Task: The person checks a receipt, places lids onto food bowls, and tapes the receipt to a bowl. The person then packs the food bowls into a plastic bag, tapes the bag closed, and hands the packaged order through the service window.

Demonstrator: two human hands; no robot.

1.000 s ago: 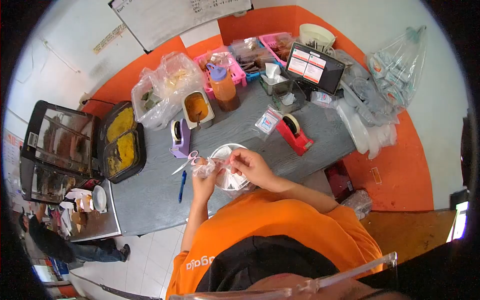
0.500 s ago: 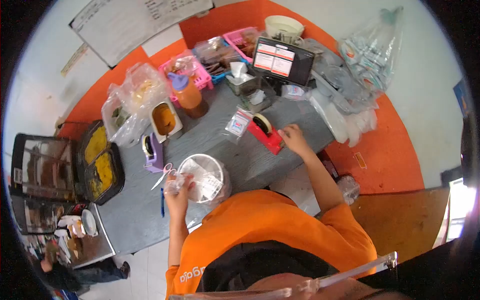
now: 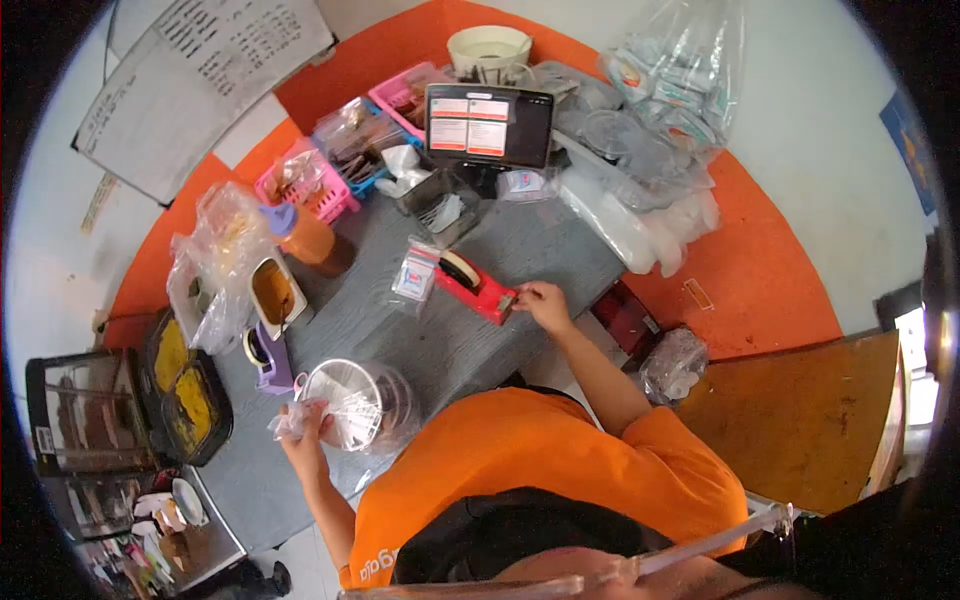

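Observation:
My left hand (image 3: 308, 422) is closed on a bunched clear plastic bag (image 3: 288, 420), at the near-left rim of a round, clear-sided tub (image 3: 400, 405). Clear, printed plastic packaging (image 3: 350, 408) shows in the tub's mouth. At the front end of a red tape dispenser (image 3: 482, 294), the fingertips of my right hand (image 3: 543, 304) pinch at the cutter, where the tape comes off; the tape itself is too thin to make out. A pale roll of tape (image 3: 459, 268) sits in this dispenser. Left of it lies a small printed zip bag (image 3: 414, 277).
Behind the tub stand a purple tape dispenser (image 3: 270, 362), a metal sauce pan (image 3: 277, 295) and an orange squeeze bottle (image 3: 312, 243). A tablet (image 3: 488, 126), pink baskets (image 3: 310, 185) and plastic lids (image 3: 610, 135) line the back. Black trays of yellow food (image 3: 192, 400) are at left.
The view has swung right, so the table things appear further left. My right fingers have closed in at the dispenser's cutter end. My left hand still holds the bag by the tub.

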